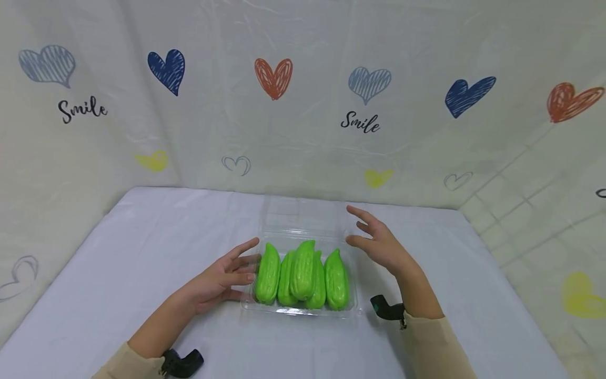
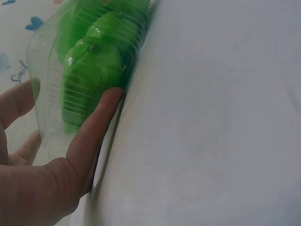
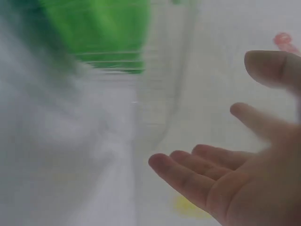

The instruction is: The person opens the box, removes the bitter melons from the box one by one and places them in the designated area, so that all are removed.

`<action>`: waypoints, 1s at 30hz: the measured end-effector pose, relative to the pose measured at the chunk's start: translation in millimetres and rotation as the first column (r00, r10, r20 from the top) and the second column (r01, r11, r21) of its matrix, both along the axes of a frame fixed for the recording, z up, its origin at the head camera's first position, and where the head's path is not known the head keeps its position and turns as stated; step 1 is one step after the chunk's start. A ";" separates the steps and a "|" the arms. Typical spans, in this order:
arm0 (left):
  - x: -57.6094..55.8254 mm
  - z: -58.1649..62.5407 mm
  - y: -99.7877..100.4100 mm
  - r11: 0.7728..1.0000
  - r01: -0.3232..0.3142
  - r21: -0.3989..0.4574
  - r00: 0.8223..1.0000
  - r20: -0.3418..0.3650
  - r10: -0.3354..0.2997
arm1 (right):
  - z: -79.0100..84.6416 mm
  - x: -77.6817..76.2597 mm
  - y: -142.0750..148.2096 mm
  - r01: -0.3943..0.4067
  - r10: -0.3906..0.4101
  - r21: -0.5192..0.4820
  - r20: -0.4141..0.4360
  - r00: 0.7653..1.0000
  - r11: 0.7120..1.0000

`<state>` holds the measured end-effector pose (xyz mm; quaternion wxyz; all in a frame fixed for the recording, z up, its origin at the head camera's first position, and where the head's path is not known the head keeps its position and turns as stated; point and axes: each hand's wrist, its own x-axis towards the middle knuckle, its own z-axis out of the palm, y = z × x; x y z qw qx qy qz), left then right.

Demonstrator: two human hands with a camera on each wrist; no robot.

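Note:
A clear plastic clamshell box (image 1: 301, 311) sits on the table with its lid (image 1: 303, 215) folded back behind it. Several bright green, ridged gourds (image 1: 303, 271) lie in it side by side, one on top in the middle. My left hand (image 1: 220, 281) is at the box's left side, fingers extended along its wall. In the left wrist view, a finger (image 2: 91, 129) of that hand lies against the lower wall beside the gourds (image 2: 94, 70). Off the box's back right corner, my right hand (image 1: 379, 245) hovers with fingers spread, holding nothing.
White cloth (image 1: 156, 252) covers the table. Behind it hangs a pale curtain (image 1: 312, 31) printed with hearts and "Smile". A black wrist mount (image 1: 183, 363) is on the left wrist, another (image 1: 387, 308) on the right.

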<state>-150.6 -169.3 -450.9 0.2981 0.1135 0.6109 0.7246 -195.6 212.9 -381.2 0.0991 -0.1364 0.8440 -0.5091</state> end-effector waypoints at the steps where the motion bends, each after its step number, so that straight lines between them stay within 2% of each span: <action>1: 0.3 0.4 -0.4 1.000 -0.002 -0.001 1.000 0.000 0.002 | 4.5 3.1 -0.9 -0.006 0.007 0.009 -0.013 1.000 1.000; 6: 1.2 1.5 -1.7 1.000 -0.010 -0.004 1.000 0.003 0.010 | 21.4 18.2 -11.8 -0.058 0.058 0.017 -0.034 0.998 0.998; 11: 0.9 -0.1 -1.1 1.000 0.001 -0.006 1.000 -0.008 -0.001 | 28.0 32.5 -29.6 -0.152 0.159 0.083 -0.092 0.983 0.985; 18: 1.2 1.2 -0.1 1.000 0.005 -0.022 1.000 -0.015 -0.005 | 27.7 46.3 -49.6 -0.232 0.260 0.190 -0.138 0.956 0.954; 30: 1.3 0.0 -0.2 1.000 0.002 -0.018 1.000 -0.004 -0.002 | 21.6 54.7 -65.7 -0.252 0.321 0.370 -0.138 0.937 0.894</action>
